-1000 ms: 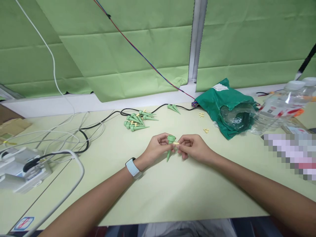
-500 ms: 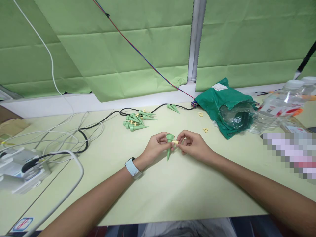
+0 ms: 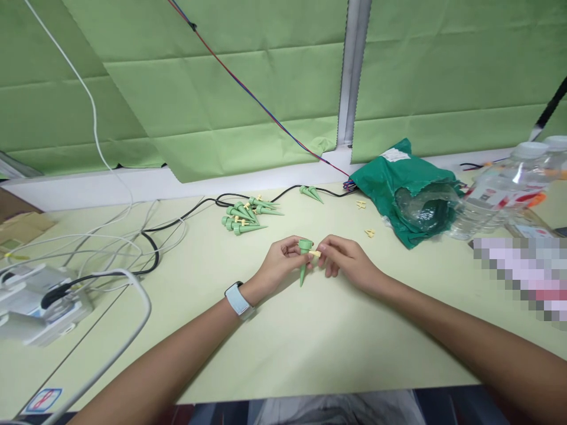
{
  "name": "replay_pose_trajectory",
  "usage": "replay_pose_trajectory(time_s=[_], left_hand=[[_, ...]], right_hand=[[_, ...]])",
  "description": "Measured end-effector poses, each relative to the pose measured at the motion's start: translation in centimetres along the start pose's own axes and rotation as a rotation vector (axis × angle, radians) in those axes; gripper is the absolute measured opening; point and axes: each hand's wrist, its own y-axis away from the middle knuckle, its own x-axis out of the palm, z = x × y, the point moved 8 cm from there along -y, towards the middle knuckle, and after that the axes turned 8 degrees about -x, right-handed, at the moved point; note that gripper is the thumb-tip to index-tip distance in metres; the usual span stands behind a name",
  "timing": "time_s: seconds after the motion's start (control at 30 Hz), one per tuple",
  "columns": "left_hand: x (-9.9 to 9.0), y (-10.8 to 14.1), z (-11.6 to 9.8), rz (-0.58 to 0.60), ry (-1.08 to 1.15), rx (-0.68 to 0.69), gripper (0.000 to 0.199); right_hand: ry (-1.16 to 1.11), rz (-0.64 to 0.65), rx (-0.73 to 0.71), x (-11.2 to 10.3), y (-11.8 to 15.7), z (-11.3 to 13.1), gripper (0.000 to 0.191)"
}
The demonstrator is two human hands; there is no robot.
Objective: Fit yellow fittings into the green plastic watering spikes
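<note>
My left hand (image 3: 283, 257) is closed around a green plant watering spike (image 3: 305, 245), held upright with its cap at the top and its point down. A small yellow valve (image 3: 315, 254) sticks out sideways from the spike, toward the right. My right hand (image 3: 345, 257) has its thumb and index finger pinched at the valve's outer end, the other fingers hanging loosely below. Where the valve meets the spike is partly covered by my left thumb. Beyond my hands lies a pile of green spikes (image 3: 244, 212), some with yellow valves on them.
Two more spikes (image 3: 312, 193) lie near the wall. Loose yellow valves (image 3: 370, 233) rest on the table right of them. A torn green bag (image 3: 403, 177) and clear plastic bottles (image 3: 505, 183) stand at the right. Cables and a white power strip (image 3: 44, 301) occupy the left.
My right hand has shifted slightly at the valve, and its lower fingers have loosened and dropped. The left hand and the spike stay almost still.
</note>
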Motion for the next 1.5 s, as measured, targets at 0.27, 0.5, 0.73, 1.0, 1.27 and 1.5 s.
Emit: replay_pose_trajectory(time_s=[0.27, 0.5, 0.73, 1.0, 1.27, 1.5], left_hand=[[0.0, 0.0, -0.1, 0.007, 0.007, 0.011, 0.023], [-0.1, 0.0, -0.1, -0.019, 0.009, -0.008, 0.027], [0.0, 0.1, -0.2, -0.015, 0.015, 0.006, 0.025], [0.1, 0.1, -0.4, -0.010, -0.007, 0.010, 0.025], [0.1, 0.1, -0.5, -0.019, -0.018, 0.024, 0.026], [0.0, 0.0, -0.4, -0.020, -0.003, 0.019, 0.027]], right_hand=[[0.132, 0.006, -0.055, 0.2, 0.2, 0.4, 0.019], [0.119, 0.034, -0.012, 0.2, 0.1, 0.4, 0.027], [0.136, 0.061, 0.019, 0.5, 0.2, 0.0, 0.027], [0.064, 0.015, -0.026, 0.3, 0.1, 0.4, 0.026], [0.107, -0.036, -0.083, 0.1, 0.2, 0.9, 0.024], [0.147, -0.103, -0.233, -0.3, 0.3, 2.4, 0.024]])
